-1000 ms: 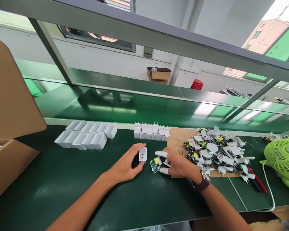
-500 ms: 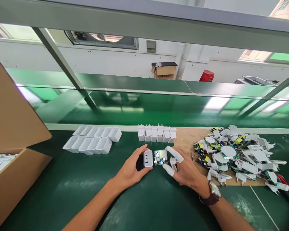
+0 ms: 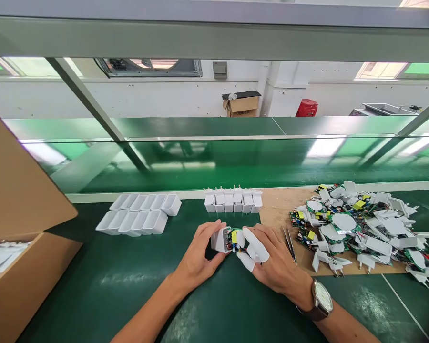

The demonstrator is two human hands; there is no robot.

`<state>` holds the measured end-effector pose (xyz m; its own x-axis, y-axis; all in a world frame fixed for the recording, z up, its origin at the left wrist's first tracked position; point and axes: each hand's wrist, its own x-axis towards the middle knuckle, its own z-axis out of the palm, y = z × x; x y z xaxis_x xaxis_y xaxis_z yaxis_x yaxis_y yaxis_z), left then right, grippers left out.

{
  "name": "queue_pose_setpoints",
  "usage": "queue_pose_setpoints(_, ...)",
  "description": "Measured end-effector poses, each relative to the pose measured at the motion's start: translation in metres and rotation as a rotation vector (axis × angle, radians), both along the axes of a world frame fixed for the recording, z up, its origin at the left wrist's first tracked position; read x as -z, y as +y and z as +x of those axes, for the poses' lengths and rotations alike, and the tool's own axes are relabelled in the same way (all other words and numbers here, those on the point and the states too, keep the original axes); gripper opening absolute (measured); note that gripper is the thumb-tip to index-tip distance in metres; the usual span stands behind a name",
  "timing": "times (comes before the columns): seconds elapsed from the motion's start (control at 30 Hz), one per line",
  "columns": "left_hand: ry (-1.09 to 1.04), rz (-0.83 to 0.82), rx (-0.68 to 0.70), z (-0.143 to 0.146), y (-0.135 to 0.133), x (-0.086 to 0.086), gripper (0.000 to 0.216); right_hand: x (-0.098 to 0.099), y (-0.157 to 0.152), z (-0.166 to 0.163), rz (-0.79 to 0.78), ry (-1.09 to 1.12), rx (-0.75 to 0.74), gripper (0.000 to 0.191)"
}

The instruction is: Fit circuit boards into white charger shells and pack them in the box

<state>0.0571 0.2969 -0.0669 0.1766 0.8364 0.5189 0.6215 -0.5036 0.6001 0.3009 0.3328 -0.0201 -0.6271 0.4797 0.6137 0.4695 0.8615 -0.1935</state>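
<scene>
My left hand (image 3: 202, 252) grips a white charger housing (image 3: 219, 240) between thumb and fingers, its open end facing right. From the right, my right hand (image 3: 268, 250) pinches a small circuit board (image 3: 233, 238) with a yellow component and white plastic parts; white covers sit on its thumb and a finger. The board's left end is at the mouth of the housing; how far it goes inside I cannot tell. Beyond my hands stands a row of white housings (image 3: 233, 202) with plug parts on top. Two rows of white empty housings (image 3: 143, 220) lie to the left.
At right, a heap of circuit boards with white plug parts (image 3: 346, 224) covers a cardboard sheet (image 3: 275, 205). Tweezers (image 3: 289, 243) lie near my right wrist. An open cardboard box (image 3: 39, 281) holding white parts stands at left. A metal frame bar (image 3: 214, 38) crosses overhead.
The circuit board has moved left to meet the housing, closing the gap between them. The housing has turned, and the board is now seen more from its side. The camera view has tilted slightly.
</scene>
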Motion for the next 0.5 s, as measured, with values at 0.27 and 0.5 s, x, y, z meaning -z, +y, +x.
queue_pose_setpoints(0.27,0.029,-0.008,0.008,0.0008,0.0000,-0.0005,0.076,-0.0039,0.0008,-0.0006,0.035,-0.025,-0.006,0.043)
queue_pose_setpoints(0.5,0.045,-0.011,0.028,0.0022,0.0001,0.0005,0.073,-0.0012,0.0006,-0.0021,0.043,-0.059,0.007,0.048)
